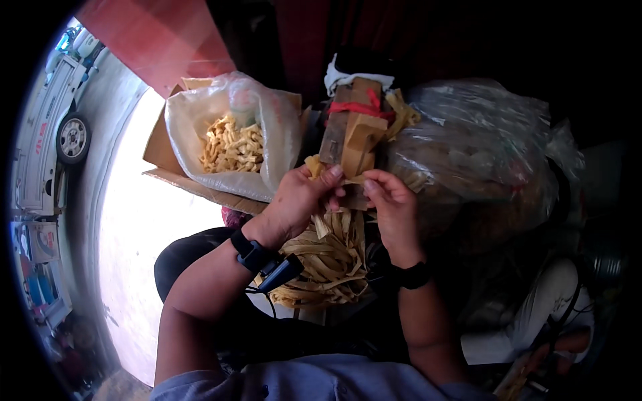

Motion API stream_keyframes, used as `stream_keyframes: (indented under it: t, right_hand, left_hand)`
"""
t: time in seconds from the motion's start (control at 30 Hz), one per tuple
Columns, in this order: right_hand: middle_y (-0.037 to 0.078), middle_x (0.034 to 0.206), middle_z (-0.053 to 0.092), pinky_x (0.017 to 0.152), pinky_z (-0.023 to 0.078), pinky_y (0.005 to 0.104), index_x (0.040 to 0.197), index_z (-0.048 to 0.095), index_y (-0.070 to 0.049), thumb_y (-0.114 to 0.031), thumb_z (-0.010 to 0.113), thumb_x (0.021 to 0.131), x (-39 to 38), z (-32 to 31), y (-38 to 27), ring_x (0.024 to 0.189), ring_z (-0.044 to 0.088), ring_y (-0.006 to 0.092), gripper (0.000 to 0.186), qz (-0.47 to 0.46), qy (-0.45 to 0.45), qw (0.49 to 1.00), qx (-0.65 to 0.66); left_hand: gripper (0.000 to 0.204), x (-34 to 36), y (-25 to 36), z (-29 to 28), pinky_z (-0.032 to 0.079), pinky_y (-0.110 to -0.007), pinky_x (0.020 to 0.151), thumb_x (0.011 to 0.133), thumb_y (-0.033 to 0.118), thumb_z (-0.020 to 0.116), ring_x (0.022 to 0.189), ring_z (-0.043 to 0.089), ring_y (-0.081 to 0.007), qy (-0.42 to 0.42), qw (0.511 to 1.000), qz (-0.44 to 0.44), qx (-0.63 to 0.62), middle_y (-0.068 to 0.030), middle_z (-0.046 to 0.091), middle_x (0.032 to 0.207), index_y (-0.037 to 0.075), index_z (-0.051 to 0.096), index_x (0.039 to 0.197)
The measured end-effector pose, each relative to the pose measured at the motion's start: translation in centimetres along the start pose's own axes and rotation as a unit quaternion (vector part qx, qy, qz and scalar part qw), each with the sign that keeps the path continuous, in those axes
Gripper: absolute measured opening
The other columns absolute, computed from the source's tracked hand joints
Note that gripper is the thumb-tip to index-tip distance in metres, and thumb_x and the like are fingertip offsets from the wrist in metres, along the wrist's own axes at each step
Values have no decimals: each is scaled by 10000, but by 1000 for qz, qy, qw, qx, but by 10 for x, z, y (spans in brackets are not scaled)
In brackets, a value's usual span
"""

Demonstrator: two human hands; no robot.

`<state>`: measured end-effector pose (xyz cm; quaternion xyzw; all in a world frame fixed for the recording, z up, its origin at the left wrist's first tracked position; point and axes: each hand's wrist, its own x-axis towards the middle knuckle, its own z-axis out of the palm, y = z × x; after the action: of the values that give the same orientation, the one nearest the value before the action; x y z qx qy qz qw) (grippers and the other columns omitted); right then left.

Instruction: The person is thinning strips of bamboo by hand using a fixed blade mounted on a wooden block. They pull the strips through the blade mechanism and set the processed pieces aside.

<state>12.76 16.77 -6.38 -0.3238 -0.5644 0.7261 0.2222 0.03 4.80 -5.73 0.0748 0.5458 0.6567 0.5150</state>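
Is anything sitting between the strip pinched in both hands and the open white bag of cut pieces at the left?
Nothing visible blocks it. The left hand and right hand pinch the pale strip just in front of the wooden block. The white bag lies up and left, its mouth open.

Setting is outdoors or at an open front, in daylight. A pale ground surface [144, 220] at left is strongly overexposed; no detail readable on it. A white vehicle [50, 127] stands at the far left edge, one wheel [72, 138] visible, its lines bent by the lens. A red panel or awning [160, 33] crosses the upper left. The upper centre and right lie in deep shadow, dark red tones only, surfaces not identifiable. Coloured items [37, 281] along the lower left rim are too small and blurred to identify. Light falls from the left.
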Motion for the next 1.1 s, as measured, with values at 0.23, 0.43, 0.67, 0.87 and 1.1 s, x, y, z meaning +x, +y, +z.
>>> stream_keyframes:
  t: [0.23, 0.43, 0.67, 0.87, 1.1]
  right_hand:
    - [43, 847, 632, 706, 465, 243, 969, 652, 13, -61, 674, 859, 20, -6, 30, 766, 579, 111, 135, -157, 37, 971, -178]
    - [68, 800, 652, 670, 477, 259, 984, 653, -2, -90, 683, 856, 22, -4, 31, 707, 591, 112, 158, -127, 72, 974, -173]
    - [96, 820, 676, 680, 492, 271, 974, 640, 7, -73, 670, 851, 30, -10, 36, 723, 620, 125, 150, -108, 52, 959, -258]
    - [82, 992, 647, 770, 493, 279, 1060, 627, -22, -15, 625, 865, 43, -39, 32, 892, 621, 171, 195, -102, 79, 961, -244]
    - [99, 1276, 514, 912, 453, 334, 1168, 577, -61, 68, 579, 821, 52, -31, 19, 1165, 513, 264, 371, -299, 176, 879, -327]
  left_hand:
    - [223, 12, -1, 4, 385, -193, 496, 926, 272, 624, 570, 544, -88, 27, 998, 24, 56, -20, 615, 771, 59, 576, 970]
    - [147, 18, 3, 10, 378, -192, 490, 909, 191, 642, 566, 518, -55, 37, 988, 52, 142, 6, 587, 734, 57, 585, 932]
    - [168, 42, -20, -2, 444, -219, 562, 908, 200, 632, 633, 548, -58, 85, 934, 157, 309, 0, 608, 754, 42, 597, 951]
    - [163, 28, 8, -15, 463, -218, 533, 920, 158, 603, 634, 584, -92, 30, 990, 17, 135, -28, 621, 784, 26, 598, 1016]
    - [165, 0, 20, -22, 505, -200, 541, 927, 57, 525, 715, 656, -142, -85, 987, -50, -124, -86, 647, 881, 0, 585, 1070]
